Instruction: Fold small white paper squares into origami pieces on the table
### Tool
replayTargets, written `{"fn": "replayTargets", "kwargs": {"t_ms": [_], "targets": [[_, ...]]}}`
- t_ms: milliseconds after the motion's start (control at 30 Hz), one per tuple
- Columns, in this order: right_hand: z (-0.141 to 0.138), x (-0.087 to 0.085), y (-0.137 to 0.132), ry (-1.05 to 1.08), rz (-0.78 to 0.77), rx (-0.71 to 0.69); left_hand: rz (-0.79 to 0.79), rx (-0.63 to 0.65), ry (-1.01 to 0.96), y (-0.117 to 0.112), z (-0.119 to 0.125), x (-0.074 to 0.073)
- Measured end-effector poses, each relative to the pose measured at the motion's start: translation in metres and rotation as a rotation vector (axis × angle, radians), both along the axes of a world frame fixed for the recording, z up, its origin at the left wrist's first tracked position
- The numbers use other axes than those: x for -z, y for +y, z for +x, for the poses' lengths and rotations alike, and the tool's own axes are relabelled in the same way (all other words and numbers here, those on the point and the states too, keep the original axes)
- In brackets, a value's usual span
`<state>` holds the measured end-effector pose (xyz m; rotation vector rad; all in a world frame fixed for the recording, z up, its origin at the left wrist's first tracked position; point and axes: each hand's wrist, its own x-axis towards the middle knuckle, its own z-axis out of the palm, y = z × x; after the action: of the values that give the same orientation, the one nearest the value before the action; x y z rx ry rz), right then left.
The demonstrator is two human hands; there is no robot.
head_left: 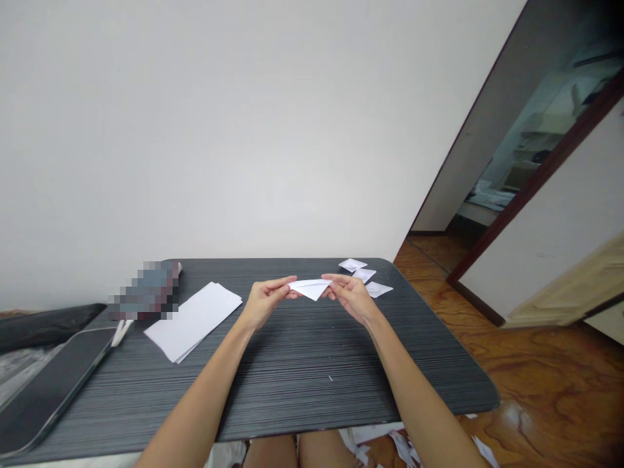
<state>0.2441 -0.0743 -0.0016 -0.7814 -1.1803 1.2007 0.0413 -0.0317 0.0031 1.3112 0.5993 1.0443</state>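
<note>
A small piece of folded white paper (312, 288), with its point facing down toward me, is held up over the table. My left hand (269, 298) pinches its left corner between thumb and fingers. At the opposite corner, my right hand (350, 294) grips it the same way. Just beyond my right hand, several folded white paper pieces lie on the table, among them a folded paper diamond (379, 289). To the left of my left hand rests a stack of white paper sheets (195, 320).
The dark wood-grain table (302, 383) stands against a white wall. On its left are a blurred-out object (146, 290), a white cable (121, 332) and a dark flat panel (58, 383). Paper scraps (404, 448) lie on the floor below the front edge. A doorway opens at right.
</note>
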Motion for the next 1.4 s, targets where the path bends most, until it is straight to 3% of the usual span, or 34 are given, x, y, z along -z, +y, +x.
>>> {"fn": "replayTargets", "kwargs": {"t_ms": [167,300,367,700,900,1167,1400], "targets": [[-0.005,0.006,0.006,-0.1,0.042,0.141,0.145,-0.065,0.091,-0.005,0.003,-0.003],[-0.013,0.013,0.01,-0.116,-0.001,0.285,0.257,-0.205,0.149,-0.005,0.01,0.002],[-0.015,0.015,0.011,-0.12,-0.034,0.304,0.269,-0.216,0.188,-0.004,0.011,0.005],[-0.008,0.016,0.008,-0.025,-0.227,0.163,-0.149,-0.068,0.178,0.0,0.006,0.005],[-0.007,0.022,0.012,-0.083,-0.26,0.158,-0.223,-0.049,0.211,0.002,0.004,0.01],[-0.004,0.017,0.007,-0.113,-0.23,0.137,-0.143,0.181,0.191,-0.003,0.003,0.001],[-0.003,0.014,0.006,-0.145,-0.232,0.13,0.054,0.163,0.212,-0.004,0.003,0.002]]}}
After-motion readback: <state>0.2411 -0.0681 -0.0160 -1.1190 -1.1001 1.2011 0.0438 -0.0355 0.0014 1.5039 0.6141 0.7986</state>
